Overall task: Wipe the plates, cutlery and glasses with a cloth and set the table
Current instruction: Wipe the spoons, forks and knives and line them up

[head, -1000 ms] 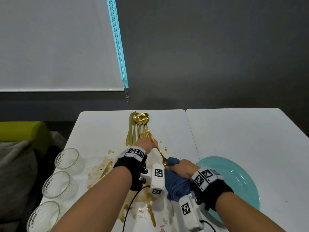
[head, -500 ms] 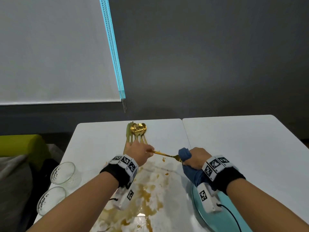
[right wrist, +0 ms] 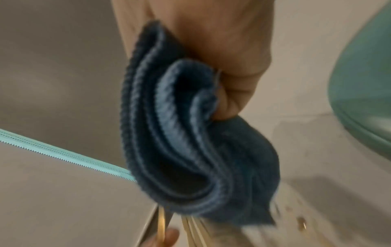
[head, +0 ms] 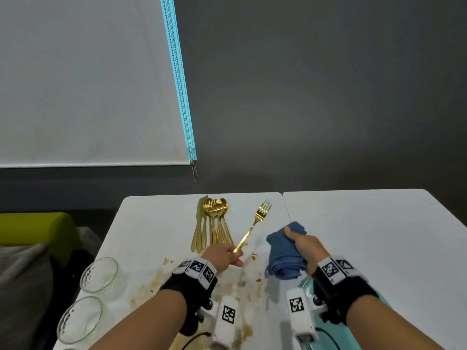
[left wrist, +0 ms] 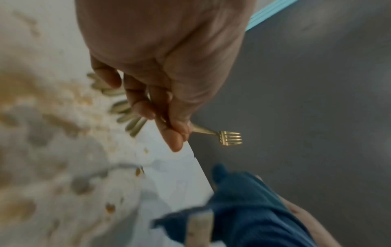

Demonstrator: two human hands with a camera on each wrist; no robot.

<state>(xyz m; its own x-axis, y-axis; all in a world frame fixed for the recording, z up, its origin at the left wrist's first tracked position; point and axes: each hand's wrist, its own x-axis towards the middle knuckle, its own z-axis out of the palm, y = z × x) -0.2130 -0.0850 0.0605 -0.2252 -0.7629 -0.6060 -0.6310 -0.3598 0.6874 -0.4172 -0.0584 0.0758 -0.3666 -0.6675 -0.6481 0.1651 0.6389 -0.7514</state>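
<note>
My left hand (head: pixel 223 256) pinches a gold fork (head: pixel 255 222) by its handle, tines pointing up and away over the table; the left wrist view shows the fork (left wrist: pixel 224 136) sticking out past my curled fingers. My right hand (head: pixel 307 250) grips a folded blue cloth (head: pixel 284 256), held apart from the fork; its folds fill the right wrist view, blue cloth (right wrist: pixel 190 133). A pile of gold cutlery (head: pixel 213 223) lies at the far middle of the white table (head: pixel 156 223). A teal plate (head: pixel 308 282) lies under my right wrist, mostly hidden.
Two clear glasses (head: pixel 99 275) (head: pixel 80 319) stand at the table's left edge. Brown sauce smears and crumbs (head: pixel 237 284) cover the near table between my arms. A second white table (head: pixel 379 236) adjoins on the right. A green seat (head: pixel 35 228) sits left of the table.
The fork has come out of the cloth and swung up, tines pointing away. My right hand with the cloth has moved off to the right. The head view has tilted upward.
</note>
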